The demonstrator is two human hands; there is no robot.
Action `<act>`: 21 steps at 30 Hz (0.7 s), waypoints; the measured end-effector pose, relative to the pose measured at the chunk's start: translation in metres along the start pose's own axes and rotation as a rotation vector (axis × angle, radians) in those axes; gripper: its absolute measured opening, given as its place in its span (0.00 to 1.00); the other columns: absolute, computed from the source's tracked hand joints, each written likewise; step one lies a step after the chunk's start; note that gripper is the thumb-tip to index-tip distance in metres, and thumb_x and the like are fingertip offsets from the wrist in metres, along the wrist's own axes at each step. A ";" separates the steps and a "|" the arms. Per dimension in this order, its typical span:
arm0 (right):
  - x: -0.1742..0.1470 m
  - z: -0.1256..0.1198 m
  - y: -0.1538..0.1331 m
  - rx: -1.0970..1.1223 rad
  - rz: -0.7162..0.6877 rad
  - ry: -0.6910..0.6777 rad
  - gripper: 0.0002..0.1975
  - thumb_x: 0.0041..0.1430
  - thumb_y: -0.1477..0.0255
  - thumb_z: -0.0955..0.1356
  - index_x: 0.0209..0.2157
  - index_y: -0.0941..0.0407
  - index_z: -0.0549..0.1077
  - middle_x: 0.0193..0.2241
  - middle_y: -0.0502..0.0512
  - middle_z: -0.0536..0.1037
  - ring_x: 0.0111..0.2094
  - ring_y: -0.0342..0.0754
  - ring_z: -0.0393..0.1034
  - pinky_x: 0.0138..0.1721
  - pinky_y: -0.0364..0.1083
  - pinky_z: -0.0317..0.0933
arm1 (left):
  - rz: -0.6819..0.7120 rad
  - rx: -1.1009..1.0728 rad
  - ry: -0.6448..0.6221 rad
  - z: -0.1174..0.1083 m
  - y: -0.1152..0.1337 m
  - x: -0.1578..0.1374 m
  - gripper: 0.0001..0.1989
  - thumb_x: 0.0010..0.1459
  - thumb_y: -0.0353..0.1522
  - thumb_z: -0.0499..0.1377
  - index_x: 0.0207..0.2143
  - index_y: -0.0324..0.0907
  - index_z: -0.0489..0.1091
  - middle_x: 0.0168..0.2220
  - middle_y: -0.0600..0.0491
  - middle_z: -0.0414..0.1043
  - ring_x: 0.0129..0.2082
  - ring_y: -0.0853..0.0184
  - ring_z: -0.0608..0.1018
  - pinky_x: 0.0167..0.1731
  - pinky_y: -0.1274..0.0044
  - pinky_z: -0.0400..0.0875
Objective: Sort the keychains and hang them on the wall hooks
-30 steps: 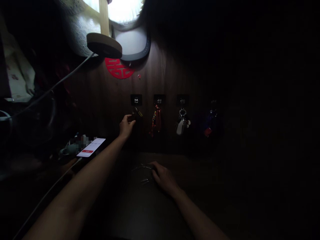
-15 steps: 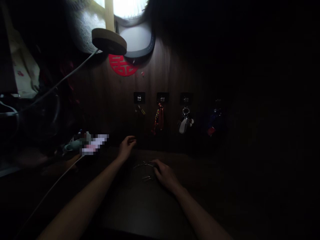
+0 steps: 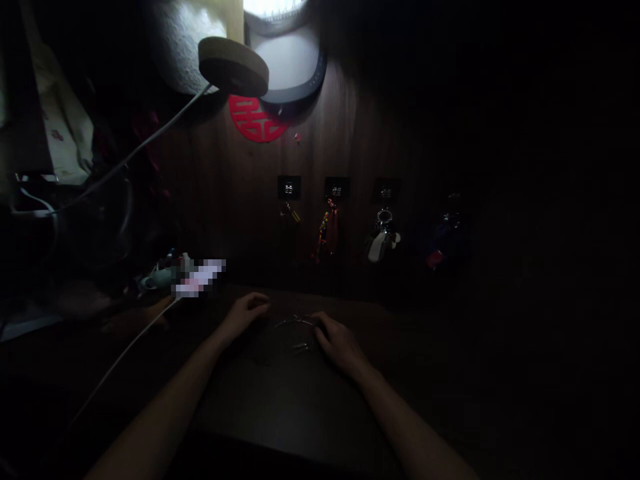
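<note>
My right hand (image 3: 340, 343) rests low over the dark tabletop (image 3: 280, 407), thumb and fingers closed at the right end of a thin, shiny, curved thing like wire-framed glasses (image 3: 296, 321). Just below that curve, two short bright pieces (image 3: 303, 347) show; whether they belong to it I cannot tell in the dark. My left hand (image 3: 247, 311) is to the left of the curved thing, apart from it, with loosely bent fingers and nothing visible in them.
Keys (image 3: 380, 240) and a beaded cord (image 3: 325, 230) hang from hooks on the dark back panel. A lamp base (image 3: 233, 67) and a red paper cutout (image 3: 260, 120) are above. At left, a white cable (image 3: 125, 350) runs to a lit, blurred-out phone-like thing (image 3: 200, 279).
My left hand has come down from near the back panel towards the tabletop. My right hand stays by the shiny curved thing. The view has shifted slightly.
</note>
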State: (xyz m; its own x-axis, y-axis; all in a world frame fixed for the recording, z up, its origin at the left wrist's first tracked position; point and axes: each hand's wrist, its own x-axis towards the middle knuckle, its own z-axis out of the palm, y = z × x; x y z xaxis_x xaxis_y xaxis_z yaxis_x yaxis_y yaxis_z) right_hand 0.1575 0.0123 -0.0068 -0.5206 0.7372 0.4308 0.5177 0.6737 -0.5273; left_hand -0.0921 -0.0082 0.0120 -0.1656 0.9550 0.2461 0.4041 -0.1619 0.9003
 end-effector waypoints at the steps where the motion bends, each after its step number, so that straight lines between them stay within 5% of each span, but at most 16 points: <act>1: 0.000 0.000 -0.001 -0.003 0.002 -0.001 0.14 0.56 0.77 0.59 0.44 0.52 0.66 0.42 0.52 0.75 0.43 0.46 0.70 0.43 0.45 0.61 | -0.018 0.010 -0.032 -0.002 0.001 -0.004 0.16 0.44 0.39 0.60 0.35 0.41 0.71 0.35 0.52 0.75 0.37 0.63 0.75 0.37 0.73 0.67; 13: 0.000 0.000 -0.002 0.000 0.006 -0.016 0.14 0.56 0.76 0.59 0.44 0.52 0.66 0.42 0.52 0.74 0.43 0.46 0.69 0.43 0.45 0.60 | -0.076 0.054 -0.620 -0.015 0.011 -0.029 0.19 0.43 0.34 0.62 0.41 0.43 0.70 0.41 0.53 0.72 0.42 0.64 0.72 0.42 0.74 0.64; 21: 0.000 -0.001 -0.002 -0.017 0.032 -0.034 0.14 0.56 0.76 0.59 0.45 0.51 0.65 0.43 0.52 0.74 0.44 0.47 0.69 0.43 0.46 0.60 | 0.067 0.295 -0.735 -0.019 0.012 -0.028 0.22 0.40 0.36 0.65 0.42 0.51 0.72 0.54 0.55 0.63 0.54 0.60 0.64 0.54 0.71 0.54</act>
State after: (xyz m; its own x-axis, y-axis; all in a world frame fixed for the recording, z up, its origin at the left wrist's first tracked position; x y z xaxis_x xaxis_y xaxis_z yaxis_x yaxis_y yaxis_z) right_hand 0.1567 0.0114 -0.0051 -0.5262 0.7566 0.3881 0.5463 0.6506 -0.5276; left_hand -0.0994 -0.0417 0.0229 0.4622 0.8816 -0.0961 0.6311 -0.2508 0.7340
